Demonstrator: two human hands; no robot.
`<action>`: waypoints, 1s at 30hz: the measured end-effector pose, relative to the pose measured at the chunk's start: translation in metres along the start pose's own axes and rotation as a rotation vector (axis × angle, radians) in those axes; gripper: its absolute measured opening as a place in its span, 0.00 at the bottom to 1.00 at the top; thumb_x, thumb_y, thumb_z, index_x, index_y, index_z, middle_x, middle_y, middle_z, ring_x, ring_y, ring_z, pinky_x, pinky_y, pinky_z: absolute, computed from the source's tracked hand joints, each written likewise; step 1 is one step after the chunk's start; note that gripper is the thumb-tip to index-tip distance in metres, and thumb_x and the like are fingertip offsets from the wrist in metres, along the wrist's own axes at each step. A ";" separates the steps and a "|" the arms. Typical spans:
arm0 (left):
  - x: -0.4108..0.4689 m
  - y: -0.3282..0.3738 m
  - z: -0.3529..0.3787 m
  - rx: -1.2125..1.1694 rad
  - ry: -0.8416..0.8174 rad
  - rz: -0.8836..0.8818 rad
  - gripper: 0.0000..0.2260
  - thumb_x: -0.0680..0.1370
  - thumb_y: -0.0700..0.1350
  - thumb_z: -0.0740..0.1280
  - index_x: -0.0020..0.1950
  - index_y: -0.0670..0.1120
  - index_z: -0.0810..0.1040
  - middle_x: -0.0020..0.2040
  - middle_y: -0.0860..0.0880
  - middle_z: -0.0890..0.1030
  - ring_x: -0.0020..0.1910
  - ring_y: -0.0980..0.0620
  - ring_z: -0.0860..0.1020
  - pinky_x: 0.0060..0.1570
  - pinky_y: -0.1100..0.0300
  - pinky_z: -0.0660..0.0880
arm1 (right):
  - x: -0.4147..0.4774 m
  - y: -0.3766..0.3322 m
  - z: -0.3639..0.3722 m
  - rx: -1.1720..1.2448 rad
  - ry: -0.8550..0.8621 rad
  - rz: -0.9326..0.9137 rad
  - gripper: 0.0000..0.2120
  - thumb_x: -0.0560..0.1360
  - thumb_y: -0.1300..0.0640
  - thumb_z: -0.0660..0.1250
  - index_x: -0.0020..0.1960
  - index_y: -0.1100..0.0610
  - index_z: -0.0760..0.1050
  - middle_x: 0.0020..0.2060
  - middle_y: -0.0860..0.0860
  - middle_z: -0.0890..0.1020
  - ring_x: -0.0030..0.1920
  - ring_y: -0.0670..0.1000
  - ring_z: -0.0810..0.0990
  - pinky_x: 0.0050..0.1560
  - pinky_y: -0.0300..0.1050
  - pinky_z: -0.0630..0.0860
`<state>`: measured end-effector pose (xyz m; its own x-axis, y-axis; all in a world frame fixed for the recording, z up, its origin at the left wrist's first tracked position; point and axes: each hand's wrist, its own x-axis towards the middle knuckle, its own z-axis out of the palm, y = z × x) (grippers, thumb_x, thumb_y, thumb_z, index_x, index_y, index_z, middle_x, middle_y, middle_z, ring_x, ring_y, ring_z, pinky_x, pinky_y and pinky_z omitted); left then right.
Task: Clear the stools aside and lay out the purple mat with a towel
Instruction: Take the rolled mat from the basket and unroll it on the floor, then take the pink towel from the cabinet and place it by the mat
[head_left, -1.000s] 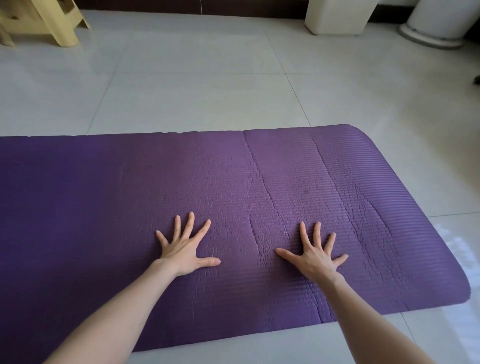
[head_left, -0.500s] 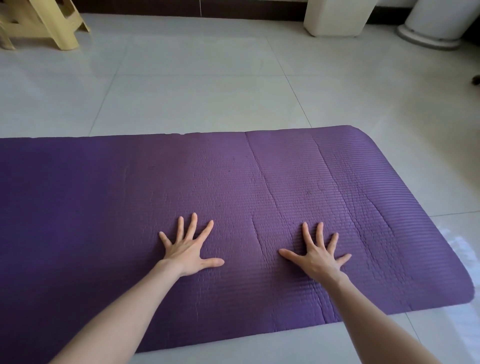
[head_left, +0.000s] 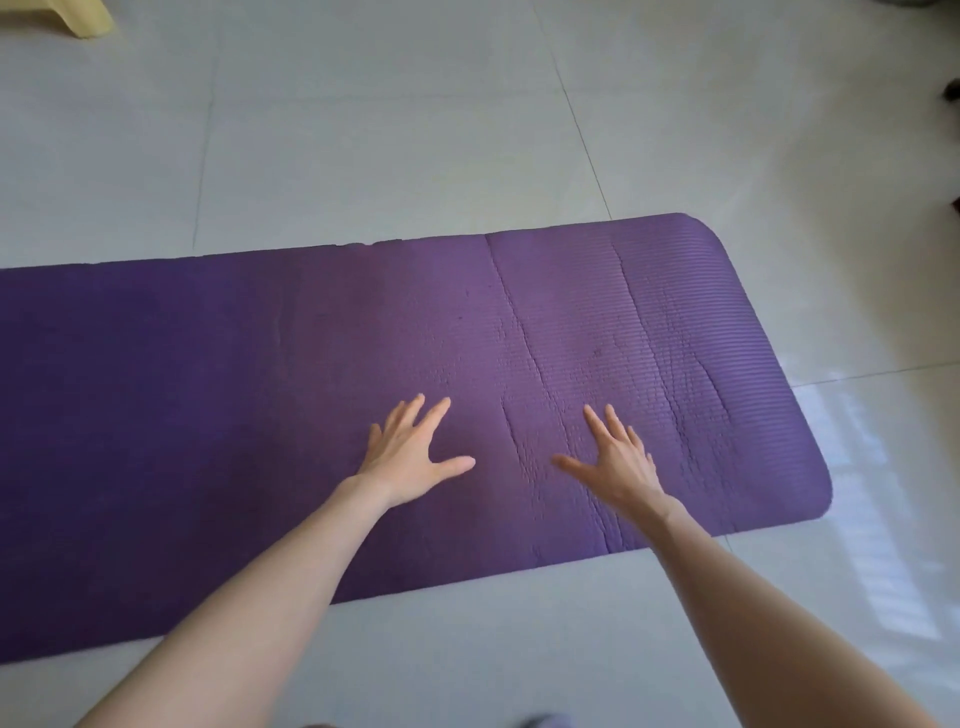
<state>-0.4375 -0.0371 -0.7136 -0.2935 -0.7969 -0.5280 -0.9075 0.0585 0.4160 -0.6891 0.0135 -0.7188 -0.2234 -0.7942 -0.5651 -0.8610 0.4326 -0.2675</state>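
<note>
The mat (head_left: 208, 415) lies unrolled on the floor (head_left: 389, 130), running from the left edge of my view to its rounded end on the right. Its ribbed surface carries several creases, the longest running from the far edge toward the near edge between my hands.

My left hand (head_left: 410, 457) is spread flat with the palm down over the mat's near half, grasping nothing, its fingers (head_left: 434, 415) pointing away from me and the thumb stretched out to the right. My right hand (head_left: 618, 462) is just beside it on the right, also spread and empty, palm down, its thumb reaching left toward the other thumb. The two hands stay apart, with the long crease between them. Whether my palms press the mat or hover just above it, I cannot tell. Both my forearms are bare and reach in from the near edge.

In the far left corner a bit of a yellow stool (head_left: 78, 15) shows, well apart from the mat. The floor is pale tile, with bright light reflected on it near the mat's right end.
</note>
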 end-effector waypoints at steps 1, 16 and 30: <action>-0.013 0.012 -0.014 -0.026 0.003 -0.006 0.39 0.73 0.64 0.64 0.78 0.55 0.51 0.79 0.48 0.48 0.78 0.46 0.47 0.74 0.41 0.50 | -0.015 -0.008 -0.015 0.020 -0.003 -0.004 0.42 0.73 0.34 0.62 0.78 0.47 0.47 0.79 0.50 0.47 0.77 0.61 0.50 0.72 0.65 0.55; -0.289 0.256 -0.328 -0.510 0.151 -0.139 0.36 0.71 0.57 0.71 0.75 0.53 0.60 0.73 0.49 0.65 0.72 0.51 0.63 0.68 0.54 0.64 | -0.294 -0.107 -0.392 0.404 0.035 -0.086 0.35 0.74 0.42 0.67 0.76 0.50 0.59 0.72 0.51 0.69 0.71 0.53 0.67 0.68 0.52 0.68; -0.425 0.340 -0.449 -0.582 0.262 0.115 0.31 0.71 0.54 0.74 0.70 0.51 0.67 0.67 0.52 0.73 0.65 0.56 0.71 0.62 0.61 0.66 | -0.451 -0.134 -0.516 0.718 0.294 -0.165 0.29 0.72 0.45 0.71 0.70 0.50 0.69 0.60 0.48 0.77 0.56 0.47 0.76 0.54 0.40 0.72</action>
<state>-0.4864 0.0513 -0.0150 -0.2290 -0.9296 -0.2889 -0.5422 -0.1247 0.8310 -0.7086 0.0932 -0.0250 -0.3167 -0.9087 -0.2718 -0.4110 0.3897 -0.8241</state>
